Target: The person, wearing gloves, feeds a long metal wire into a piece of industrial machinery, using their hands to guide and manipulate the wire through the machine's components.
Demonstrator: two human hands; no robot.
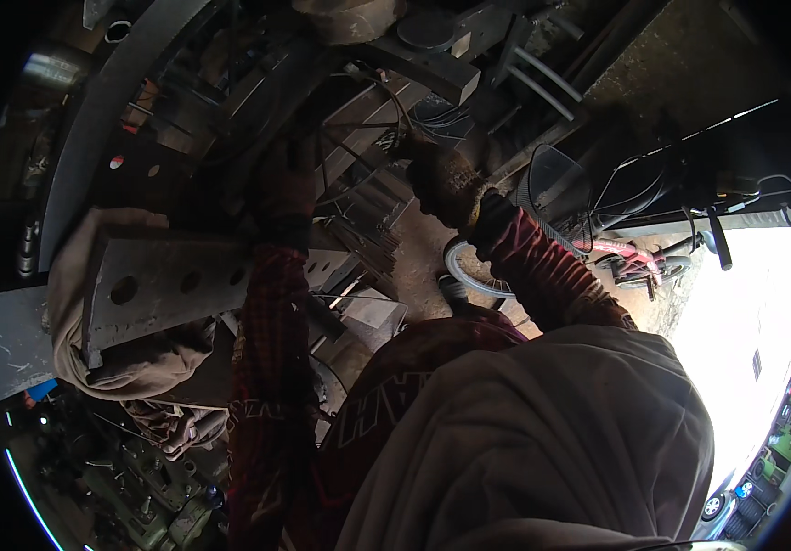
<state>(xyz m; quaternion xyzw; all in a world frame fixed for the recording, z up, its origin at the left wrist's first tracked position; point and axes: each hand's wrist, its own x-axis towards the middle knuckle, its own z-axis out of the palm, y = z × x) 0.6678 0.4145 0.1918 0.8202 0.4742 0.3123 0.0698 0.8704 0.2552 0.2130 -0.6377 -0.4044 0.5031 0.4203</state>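
Observation:
My right hand, in a worn brown work glove, is closed beside a thin metal hoop with crossing bars. The hidden fingers leave unclear whether it grips the hoop or something else. Deep shadow covers my left hand, which reaches in on the hoop's left, near a dark metal part. Its fingers barely show, so their hold cannot be made out. Under my left forearm runs a grey steel bar with round holes, lying partly over a brown cloth.
Dark metal pieces and a block-ended bar crowd the far side. A bicycle wheel and a mesh basket stand right of my right forearm. Farther right is a red bicycle by a bright opening. Green machinery fills the lower left.

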